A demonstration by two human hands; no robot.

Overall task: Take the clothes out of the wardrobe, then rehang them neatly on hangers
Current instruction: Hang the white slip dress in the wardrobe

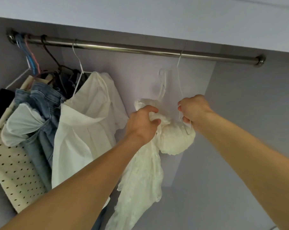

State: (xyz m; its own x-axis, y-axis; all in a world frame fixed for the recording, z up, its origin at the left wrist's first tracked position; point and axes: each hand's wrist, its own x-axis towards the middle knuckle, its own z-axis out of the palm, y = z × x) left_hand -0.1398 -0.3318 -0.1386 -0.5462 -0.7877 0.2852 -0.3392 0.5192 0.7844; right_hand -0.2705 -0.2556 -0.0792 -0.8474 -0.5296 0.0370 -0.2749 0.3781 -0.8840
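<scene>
While you reached up into the wardrobe: both your arms were raised to the right part of the rail (124, 48), where there was room.
Left hand (143, 123): its fingers were curled tight into a bunch of the white top, I think so the cloth could not slip down.
Right hand (192, 110): its fingers and thumb were closed round the thin wire of the white hanger, likely to stop it swinging.
White hanger (180, 80): its hook looked caught over the rail, so the rail took the weight and you only had to steady it.
White top (175, 140): it was at the hanger, between your two hands. It was scrunched in a ball up high, and the rest hung down long and loose. It was not lying neat on the hanger yet.
Thin loop (162, 80): a pale loop stood up above the top. I could not tell if it was a strap or part of another hanger.
White shirt (84, 122): it hung on its own hanger to the left, near the top but apart from it.
Jeans (39, 100): they were bunched at the far left with a pale blue cloth (21, 123), beside a board with holes (13, 171).
What was left, I think: the top needed opening out and setting evenly on the hanger.
What could go wrong: the floppy cloth could slide off one side if you let go too soon.
</scene>
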